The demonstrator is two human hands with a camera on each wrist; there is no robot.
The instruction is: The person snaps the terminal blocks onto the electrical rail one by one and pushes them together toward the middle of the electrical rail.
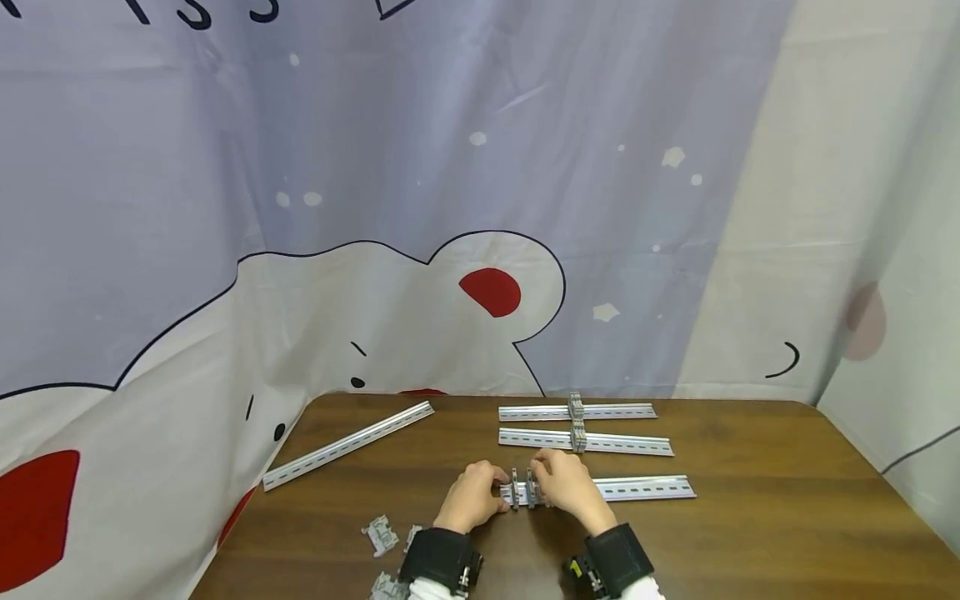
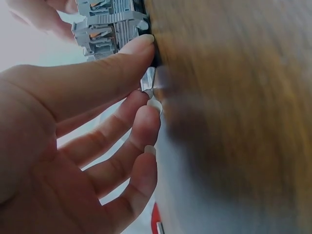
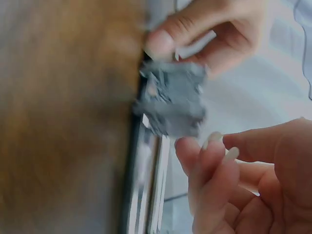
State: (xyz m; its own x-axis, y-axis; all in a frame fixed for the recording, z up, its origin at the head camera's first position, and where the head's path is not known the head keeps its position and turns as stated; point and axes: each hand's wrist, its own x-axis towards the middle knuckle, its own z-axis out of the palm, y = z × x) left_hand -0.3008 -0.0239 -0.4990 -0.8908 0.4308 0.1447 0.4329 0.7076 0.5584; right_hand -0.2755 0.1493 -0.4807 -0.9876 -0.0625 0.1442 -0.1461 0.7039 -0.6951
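A slotted metal DIN rail (image 1: 645,488) lies crosswise before me, bearing slim grey terminal blocks (image 1: 532,492) near its left end. My left hand (image 1: 471,497) pinches that end, thumb on the near edge and fingers at the far edge. The left wrist view shows its thumb (image 2: 139,46) against the rail beside the grey blocks (image 2: 114,24). My right hand (image 1: 573,485) is over the rail just right of the blocks. In the right wrist view its loosely bent fingers (image 3: 209,170) are close beside the blurred blocks (image 3: 175,100); whether they touch cannot be told.
Two shorter-looking rails (image 1: 630,446) (image 1: 622,411) lie behind, each with a cluster of grey blocks (image 1: 577,435) near its middle. Another rail (image 1: 348,446) lies slantwise at the left. Loose grey blocks (image 1: 381,535) sit left of my left wrist. A printed curtain (image 1: 450,167) hangs behind the table.
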